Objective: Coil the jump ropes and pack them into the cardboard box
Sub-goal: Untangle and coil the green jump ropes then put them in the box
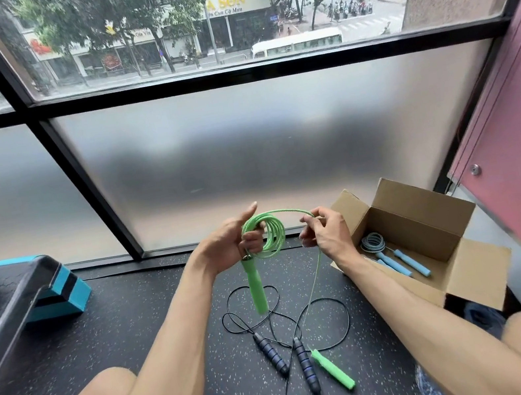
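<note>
Speckled dark floor [135, 324] underneath; left hand [232, 240] grips the green rope coils [272, 233], one handle [256, 288] hanging straight down, right hand [326, 234] pinching the loose strand [316, 271]

Three jump ropes [267, 234] [272, 353] [372, 242], one cardboard box [420, 221], two hands [231, 237] [326, 231].

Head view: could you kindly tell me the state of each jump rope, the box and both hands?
Cardboard box: open, flaps out.
Green jump rope: partly coiled, one handle hanging, the other on the floor.
Black jump rope: uncoiled, loose on the floor.
Blue jump rope: coiled, inside the box.
Left hand: grips the green coil.
Right hand: pinches the green cord.
</note>
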`<state>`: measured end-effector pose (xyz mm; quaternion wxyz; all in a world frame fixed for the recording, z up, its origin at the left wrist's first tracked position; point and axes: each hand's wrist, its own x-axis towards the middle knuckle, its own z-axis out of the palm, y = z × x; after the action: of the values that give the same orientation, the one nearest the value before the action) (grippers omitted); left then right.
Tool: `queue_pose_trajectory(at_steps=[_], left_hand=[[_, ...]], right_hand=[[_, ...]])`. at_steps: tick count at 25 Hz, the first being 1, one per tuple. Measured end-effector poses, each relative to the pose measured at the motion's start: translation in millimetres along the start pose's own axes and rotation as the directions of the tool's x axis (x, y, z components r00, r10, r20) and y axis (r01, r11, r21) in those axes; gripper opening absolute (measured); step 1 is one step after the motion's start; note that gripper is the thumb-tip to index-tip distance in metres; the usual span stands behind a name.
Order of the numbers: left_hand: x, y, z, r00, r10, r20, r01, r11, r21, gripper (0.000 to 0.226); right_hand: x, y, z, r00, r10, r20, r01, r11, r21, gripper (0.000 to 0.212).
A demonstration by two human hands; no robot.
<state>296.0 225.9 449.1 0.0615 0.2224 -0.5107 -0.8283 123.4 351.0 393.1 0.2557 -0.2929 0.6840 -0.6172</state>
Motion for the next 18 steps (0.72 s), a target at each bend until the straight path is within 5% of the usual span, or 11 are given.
queue_pose_trajectory(at_steps=[5,9,13,18], left_hand=[[1,-1,15,0.985,0.168,0.043,-0.154,0.961,-0.23,0.032],[17,-1,20,0.923,0.321,-0.211,-0.377,0.862,-0.337,0.03],[32,-1,10,0.749,0.473,-0.464,-0.556,0.83,-0.05,0.018],[36,-13,4,0.574,0.652,-0.495,-0.376,0.747,0.548,0.014]], right_hand=[[-18,6,9,0.941,0.202,0.273,-0.172,0.976,-0.131,0.026],[-28,11,14,0.904,0.253,0.344,-0.175,0.955,-0.241,0.014],[-38,22,11,0.89,0.254,0.377,-0.143,0.944,-0.299,0.013],[-37,-3,10,0.899,-0.024,0.437,0.223,0.884,-0.41,0.012]])
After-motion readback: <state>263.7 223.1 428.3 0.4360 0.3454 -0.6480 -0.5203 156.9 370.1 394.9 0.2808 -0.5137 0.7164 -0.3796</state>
